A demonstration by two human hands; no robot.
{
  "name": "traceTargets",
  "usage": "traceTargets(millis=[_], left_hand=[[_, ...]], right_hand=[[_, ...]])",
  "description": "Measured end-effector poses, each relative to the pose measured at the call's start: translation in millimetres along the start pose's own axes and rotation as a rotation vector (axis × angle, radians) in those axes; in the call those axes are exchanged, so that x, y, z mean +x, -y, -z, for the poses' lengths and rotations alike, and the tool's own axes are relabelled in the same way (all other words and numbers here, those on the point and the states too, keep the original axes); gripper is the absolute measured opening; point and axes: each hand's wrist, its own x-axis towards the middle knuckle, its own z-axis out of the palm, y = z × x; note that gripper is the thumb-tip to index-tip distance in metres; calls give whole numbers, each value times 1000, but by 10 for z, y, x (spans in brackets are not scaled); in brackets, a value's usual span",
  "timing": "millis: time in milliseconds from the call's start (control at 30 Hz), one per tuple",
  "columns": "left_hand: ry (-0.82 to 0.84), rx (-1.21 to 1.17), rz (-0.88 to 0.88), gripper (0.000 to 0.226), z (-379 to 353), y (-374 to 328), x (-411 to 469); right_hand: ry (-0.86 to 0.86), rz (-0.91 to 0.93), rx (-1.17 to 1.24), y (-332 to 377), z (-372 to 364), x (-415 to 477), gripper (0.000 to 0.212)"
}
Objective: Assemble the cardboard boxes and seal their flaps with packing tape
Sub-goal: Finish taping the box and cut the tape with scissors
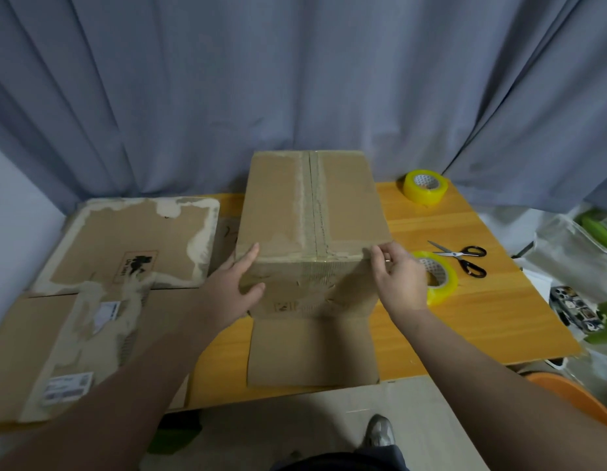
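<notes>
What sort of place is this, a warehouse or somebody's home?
Probably a room at home, set up for packing: grey curtains behind a wooden table, with a cardboard box, yellow tape rolls and scissors on it.

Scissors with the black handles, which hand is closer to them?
The right hand. It pinches the near right corner of the cardboard box, with one yellow tape roll between it and the scissors. The left hand rests flat on the box's left side, farther away.

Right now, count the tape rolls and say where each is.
2. One yellow roll sits at the table's far right by the curtain; the other lies nearer, partly behind the right hand, beside the scissors. The box could hide more.
</notes>
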Motion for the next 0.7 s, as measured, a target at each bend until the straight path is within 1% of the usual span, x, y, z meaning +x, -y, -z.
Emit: traceTargets(millis=[67, 100, 133, 200, 267, 300, 367, 400, 467, 600, 633, 700], left_hand=[[38, 4, 10, 48, 117, -17, 33], [36, 8, 14, 40, 188, -59, 74], [14, 24, 11, 39, 261, -116, 147], [-20, 88, -46, 43, 362, -202, 355], [21, 172, -171, 44, 371, -201, 576], [64, 219, -229, 50, 342, -157, 657], [154, 272, -287, 64, 278, -49, 722], [175, 266, -304, 72, 248, 11, 720], [164, 257, -348, 82, 210, 126, 701], [135, 359, -395, 83, 183, 221, 724], [128, 374, -402, 86, 171, 230, 735], [116, 437, -444, 89, 161, 251, 743]], right_hand=[[20, 61, -205, 100, 2, 62, 37], [39, 127, -293, 200, -8, 106, 40], [89, 210, -349, 327, -26, 156, 40], [289, 389, -378, 617, -99, 252, 44], [492, 517, -412, 839, -250, 309, 50], [565, 546, -449, 905, -341, 317, 53], [655, 557, -509, 942, -495, 305, 57], [674, 550, -524, 929, -543, 294, 59], [669, 548, -571, 870, -595, 262, 64], [609, 622, -698, 859, -640, 219, 85], [572, 644, -709, 856, -653, 206, 87], [518, 676, -687, 810, -698, 184, 83]])
